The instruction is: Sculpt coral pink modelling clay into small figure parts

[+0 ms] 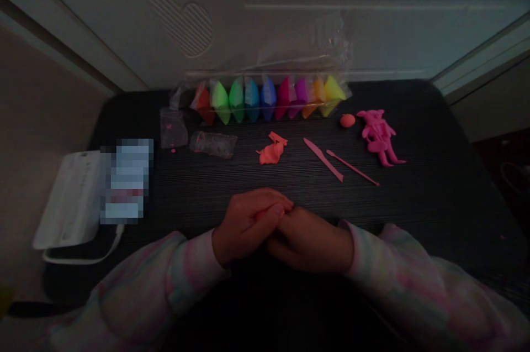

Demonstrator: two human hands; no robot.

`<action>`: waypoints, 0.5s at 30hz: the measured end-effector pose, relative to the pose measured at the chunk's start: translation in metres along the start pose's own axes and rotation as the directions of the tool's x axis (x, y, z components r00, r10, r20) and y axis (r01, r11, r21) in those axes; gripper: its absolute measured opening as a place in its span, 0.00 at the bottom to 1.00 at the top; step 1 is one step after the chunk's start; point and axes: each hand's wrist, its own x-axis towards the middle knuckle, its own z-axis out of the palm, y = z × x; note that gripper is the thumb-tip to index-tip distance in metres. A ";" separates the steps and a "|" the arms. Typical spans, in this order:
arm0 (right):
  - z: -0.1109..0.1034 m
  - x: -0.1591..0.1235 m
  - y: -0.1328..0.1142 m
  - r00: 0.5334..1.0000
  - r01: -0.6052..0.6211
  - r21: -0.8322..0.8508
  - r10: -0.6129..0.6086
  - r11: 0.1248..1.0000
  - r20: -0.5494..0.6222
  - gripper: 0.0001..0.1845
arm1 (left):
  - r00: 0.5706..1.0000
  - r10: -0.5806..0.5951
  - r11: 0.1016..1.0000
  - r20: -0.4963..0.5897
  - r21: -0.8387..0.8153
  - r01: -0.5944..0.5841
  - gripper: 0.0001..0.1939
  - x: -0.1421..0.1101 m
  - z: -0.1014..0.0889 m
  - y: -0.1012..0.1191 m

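My left hand (251,226) and my right hand (309,240) are pressed together near the front of the dark table. A little orange-red modelling clay (260,215) shows between my closed fingers; most of it is hidden. Just beyond my hands lies a torn, flattened piece of orange clay (271,153). To its right are a pink plastic modelling knife (323,159) and a thin pink modelling stick (351,167). Farther right, a small orange clay ball (347,120) sits beside a pink clay figure (377,136) with ears, arms and legs, lying flat.
Along the back of the table (199,180), a clear bag (269,64) holds several coloured clay packets (252,102). Two clear plastic pieces (213,144) lie at left. A white box-like device (70,197), a blurred-out phone-shaped object (127,180) and a white cable (83,261) occupy the left edge.
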 end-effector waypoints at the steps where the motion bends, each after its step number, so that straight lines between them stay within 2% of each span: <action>1: 0.000 0.000 0.000 1.000 0.002 0.005 -0.002 1.000 -0.003 0.13 | 1.000 -0.009 1.000 0.000 -0.016 0.009 0.11 0.000 0.000 0.000; 6: 0.000 -0.001 0.002 1.000 0.027 0.004 -0.027 1.000 -0.013 0.10 | 0.994 -0.099 0.987 -0.056 -0.133 0.091 0.11 0.000 -0.001 0.001; 12: -0.004 -0.001 0.002 0.999 -0.002 0.099 0.007 0.995 -0.052 0.06 | 0.999 -0.046 0.994 -0.020 -0.105 0.043 0.12 -0.002 -0.002 0.001; 15: -0.005 -0.001 0.002 0.999 0.008 0.124 -0.001 0.992 -0.053 0.06 | 0.997 -0.074 0.992 -0.014 -0.107 0.072 0.12 -0.002 -0.002 0.002</action>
